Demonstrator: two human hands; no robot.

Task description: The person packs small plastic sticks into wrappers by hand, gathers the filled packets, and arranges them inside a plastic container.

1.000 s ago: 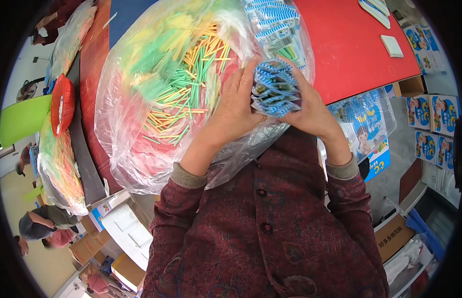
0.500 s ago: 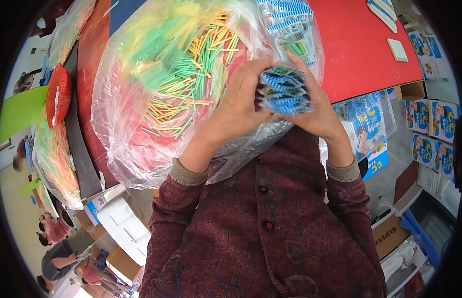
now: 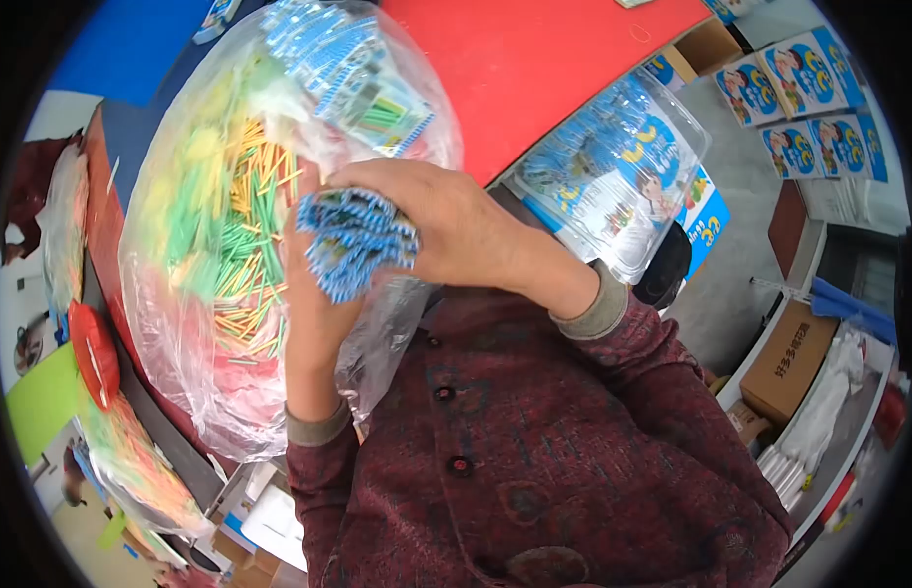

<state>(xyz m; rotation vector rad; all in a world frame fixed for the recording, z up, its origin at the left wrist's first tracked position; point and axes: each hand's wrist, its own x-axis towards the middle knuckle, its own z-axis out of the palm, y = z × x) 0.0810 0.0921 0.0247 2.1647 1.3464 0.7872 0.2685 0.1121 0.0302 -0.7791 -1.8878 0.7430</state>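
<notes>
A bundle of small blue-and-white packets (image 3: 353,243), edges up, is held between my two hands. My left hand (image 3: 314,314) wraps round its left and lower side. Around its right side and top curves my right hand (image 3: 441,220). Just left of the bundle, a large clear plastic bag (image 3: 172,343) holds many green and yellow sticks (image 3: 250,230). More blue-and-white packets (image 3: 329,54) lie on the upper part of the bag, one showing green sticks inside.
To the right, a clear plastic tray (image 3: 623,220) holds blue packets. The red tabletop (image 3: 534,69) extends behind. At the left are a red basket (image 3: 94,353) and another bag of sticks (image 3: 143,465). A cardboard box (image 3: 794,358) sits at the lower right.
The view has turned towards the right, so the table, bag and tray appear further left. Both hands, still round the packet bundle, have shifted left in the view, and the bundle has tilted.
</notes>
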